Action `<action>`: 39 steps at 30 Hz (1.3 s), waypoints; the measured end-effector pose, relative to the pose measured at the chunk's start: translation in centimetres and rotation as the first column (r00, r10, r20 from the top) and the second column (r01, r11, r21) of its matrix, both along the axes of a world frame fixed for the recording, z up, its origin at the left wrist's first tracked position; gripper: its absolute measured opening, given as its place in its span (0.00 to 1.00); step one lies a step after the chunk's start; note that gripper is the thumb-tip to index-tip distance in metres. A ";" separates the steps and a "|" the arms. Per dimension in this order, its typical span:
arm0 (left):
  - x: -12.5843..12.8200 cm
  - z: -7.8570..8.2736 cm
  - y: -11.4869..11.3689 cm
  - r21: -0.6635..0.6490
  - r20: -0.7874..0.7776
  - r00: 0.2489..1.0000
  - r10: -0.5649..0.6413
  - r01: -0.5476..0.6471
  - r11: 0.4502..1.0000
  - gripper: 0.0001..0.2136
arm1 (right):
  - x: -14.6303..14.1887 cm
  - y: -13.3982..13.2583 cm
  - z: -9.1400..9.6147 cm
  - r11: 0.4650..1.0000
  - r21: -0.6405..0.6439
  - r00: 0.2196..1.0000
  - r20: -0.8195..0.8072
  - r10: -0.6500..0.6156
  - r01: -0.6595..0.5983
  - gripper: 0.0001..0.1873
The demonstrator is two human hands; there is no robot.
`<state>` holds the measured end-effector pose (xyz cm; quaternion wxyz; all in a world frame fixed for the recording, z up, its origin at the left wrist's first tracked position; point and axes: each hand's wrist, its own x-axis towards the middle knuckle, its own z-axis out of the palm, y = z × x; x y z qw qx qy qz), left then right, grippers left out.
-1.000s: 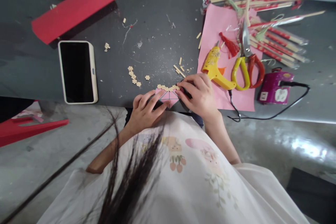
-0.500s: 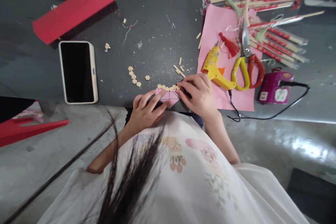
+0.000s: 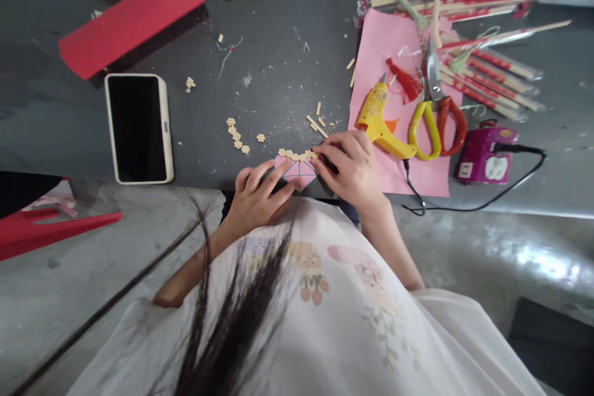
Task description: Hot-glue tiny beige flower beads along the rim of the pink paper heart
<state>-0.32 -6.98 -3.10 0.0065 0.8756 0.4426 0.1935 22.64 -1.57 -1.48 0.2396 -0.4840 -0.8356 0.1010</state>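
A small pink paper piece with dark lines (image 3: pixel 304 174) lies at the table's front edge. Along its far side runs a curved row of tiny pale flower shapes (image 3: pixel 297 156). My left hand (image 3: pixel 260 193) rests with fingers spread, its fingertips on the paper's left part. At the row's right end, the thumb and forefinger of my right hand (image 3: pixel 350 164) pinch the last flower shape, which is mostly hidden by the fingertips. Another short chain of flower shapes (image 3: pixel 236 135) lies to the left, with a single flower (image 3: pixel 260 137) beside it.
Right of my hands, a yellow glue gun (image 3: pixel 378 120) and scissors (image 3: pixel 436 105) lie on pink paper (image 3: pixel 371 43), near a purple box with a cord (image 3: pixel 487 154). Wrapped sticks (image 3: pixel 496 83) lie behind. A phone (image 3: pixel 138 129) and a red box (image 3: pixel 132 21) are at left.
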 end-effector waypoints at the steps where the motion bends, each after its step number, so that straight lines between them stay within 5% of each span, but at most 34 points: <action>1: 0.0 0.0 0.0 -0.004 0.003 1.000 0.000 0.000 1.000 0.13 | 0.0 0.0 0.0 1.000 0.003 1.000 0.002 -0.001 0.001 0.07; 30: -0.4 -0.3 0.1 0.038 0.123 0.992 0.007 -0.012 0.999 0.15 | 0.3 -0.6 0.4 0.999 -0.033 0.999 0.029 -0.025 0.026 0.10; 39: -0.2 0.1 1.6 -0.086 0.223 0.923 0.314 -0.303 0.949 0.11 | 0.0 -0.9 0.6 0.998 0.010 0.996 0.059 -0.064 0.064 0.08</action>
